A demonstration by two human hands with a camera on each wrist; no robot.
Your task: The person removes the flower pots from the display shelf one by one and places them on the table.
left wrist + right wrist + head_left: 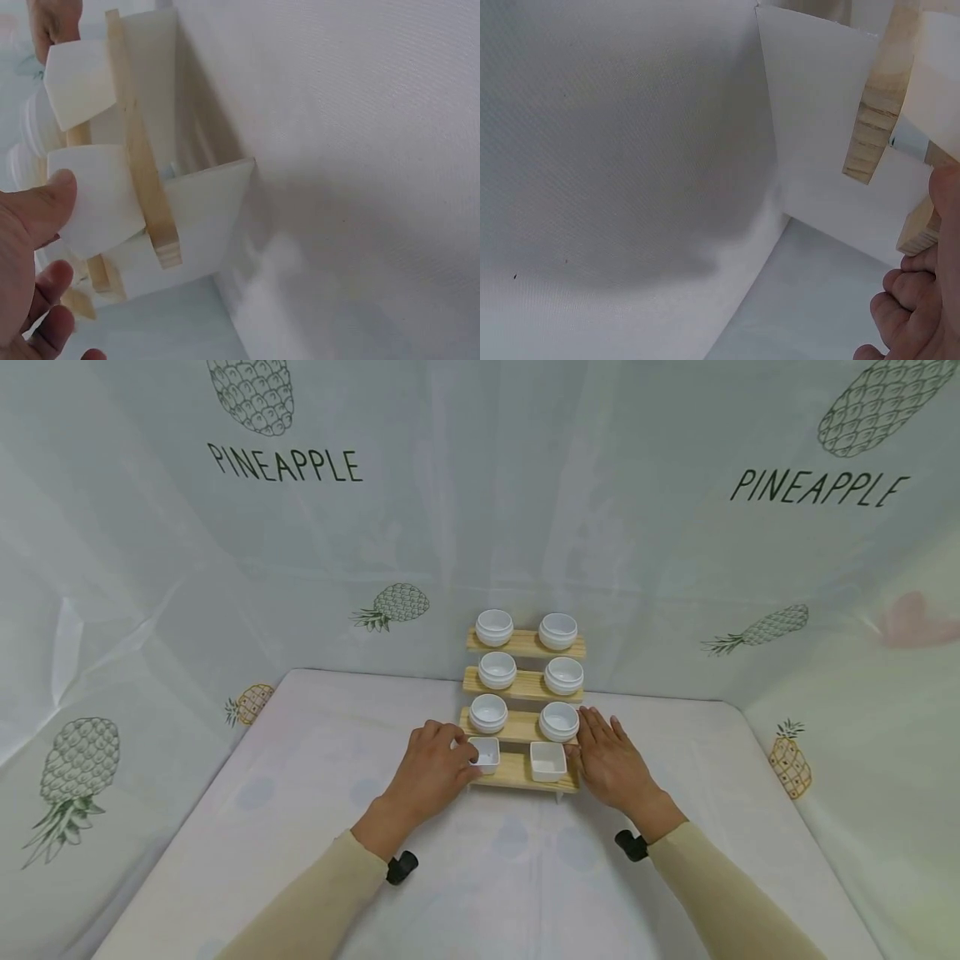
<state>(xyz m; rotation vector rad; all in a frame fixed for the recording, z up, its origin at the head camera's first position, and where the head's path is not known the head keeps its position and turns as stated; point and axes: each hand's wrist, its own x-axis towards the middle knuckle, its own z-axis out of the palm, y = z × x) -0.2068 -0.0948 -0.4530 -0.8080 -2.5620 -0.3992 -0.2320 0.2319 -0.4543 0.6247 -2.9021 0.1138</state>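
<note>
A tiered wooden stand [516, 770] with white side panels carries white bowls on its steps. On its lowest step, my left hand [431, 770] pinches a square white dish [489, 762] at its left side. In the left wrist view, the thumb [52, 202] presses on that dish's front; the index finger is mostly hidden. Another square white dish [548, 763] sits to the right on the same step. My right hand [611, 766] lies along the stand's right side with its fingers fairly straight, the thumb close to the right dish; contact there is unclear.
Round white bowls stand in pairs on the upper three steps, such as one bowl [559, 723] on the right. The stand is on a white cloth-covered table [510, 893]. Behind it hangs a pale curtain [645, 552] with pineapple prints.
</note>
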